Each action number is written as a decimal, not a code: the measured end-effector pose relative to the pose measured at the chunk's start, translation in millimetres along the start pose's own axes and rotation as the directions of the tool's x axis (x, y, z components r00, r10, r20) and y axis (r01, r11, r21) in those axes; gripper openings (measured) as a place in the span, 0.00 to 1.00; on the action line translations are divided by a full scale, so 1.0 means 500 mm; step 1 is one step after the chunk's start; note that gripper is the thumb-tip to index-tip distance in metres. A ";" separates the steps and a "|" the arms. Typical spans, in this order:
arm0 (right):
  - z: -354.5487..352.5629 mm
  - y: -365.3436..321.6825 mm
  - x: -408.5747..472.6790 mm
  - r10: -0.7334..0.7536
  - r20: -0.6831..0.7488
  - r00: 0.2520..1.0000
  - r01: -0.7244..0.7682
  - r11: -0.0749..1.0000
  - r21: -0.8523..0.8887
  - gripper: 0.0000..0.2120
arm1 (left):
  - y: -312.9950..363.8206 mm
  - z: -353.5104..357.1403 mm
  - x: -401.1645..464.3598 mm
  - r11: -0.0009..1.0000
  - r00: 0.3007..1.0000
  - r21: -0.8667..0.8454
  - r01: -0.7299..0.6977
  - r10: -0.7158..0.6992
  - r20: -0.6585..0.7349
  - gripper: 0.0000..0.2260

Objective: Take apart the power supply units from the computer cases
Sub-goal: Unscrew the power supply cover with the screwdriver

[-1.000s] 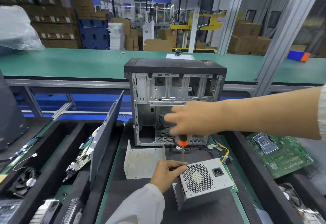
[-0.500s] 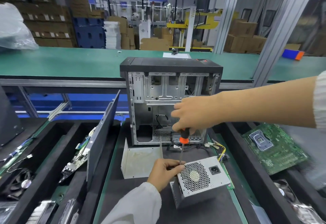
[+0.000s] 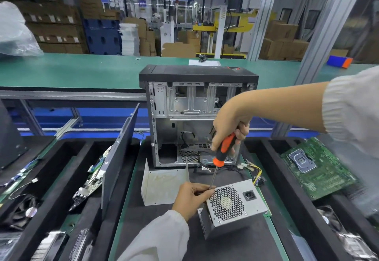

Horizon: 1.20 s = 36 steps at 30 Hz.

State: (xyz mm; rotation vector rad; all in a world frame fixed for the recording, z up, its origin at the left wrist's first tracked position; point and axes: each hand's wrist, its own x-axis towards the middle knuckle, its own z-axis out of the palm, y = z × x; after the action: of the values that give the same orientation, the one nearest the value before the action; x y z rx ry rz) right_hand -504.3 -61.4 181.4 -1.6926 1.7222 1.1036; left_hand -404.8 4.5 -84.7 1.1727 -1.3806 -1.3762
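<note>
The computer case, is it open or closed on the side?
Open. The computer case stands upright with its side panel off, so its bare metal inside shows. The power supply already lies outside, in front of it.

Bench: we see a green-topped conveyor table (image 3: 82, 69) beyond the fingers.
Back: stacked cardboard boxes (image 3: 53, 28), blue pallets (image 3: 102, 37).
Right: aluminium frame posts (image 3: 324, 35).
Light: ceiling strips.
</note>
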 end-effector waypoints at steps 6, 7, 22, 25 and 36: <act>0.063 0.026 -0.015 -0.459 -0.299 0.836 0.046 0.603 -0.796 0.15 | 0.004 -0.002 -0.002 0.999 1.000 -0.037 0.020 -0.019 0.011 0.07; 0.075 0.033 -0.021 -0.632 -0.303 0.713 -0.012 0.422 -0.907 0.12 | 0.004 -0.002 -0.002 0.999 1.000 -0.028 0.019 -0.018 0.017 0.07; 0.048 0.019 -0.018 -0.038 -0.068 0.997 0.038 0.999 0.000 0.25 | 0.009 0.003 -0.015 0.991 0.999 -0.127 0.050 -0.047 0.023 0.14; 0.062 0.018 -0.014 -0.223 -0.228 0.948 0.132 0.926 -0.354 0.20 | 0.003 0.003 -0.022 0.988 0.998 -0.140 0.062 -0.060 0.023 0.14; 0.126 -0.012 -0.054 -0.750 -0.321 0.578 -0.027 0.376 -0.926 0.06 | 0.005 0.003 -0.025 0.996 0.998 -0.086 -0.022 0.027 0.055 0.12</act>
State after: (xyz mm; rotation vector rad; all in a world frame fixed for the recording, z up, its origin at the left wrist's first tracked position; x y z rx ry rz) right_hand -507.5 5.9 166.7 -3.4185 0.7724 1.2036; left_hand -403.5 17.0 -81.6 1.0656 -1.3573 -1.4456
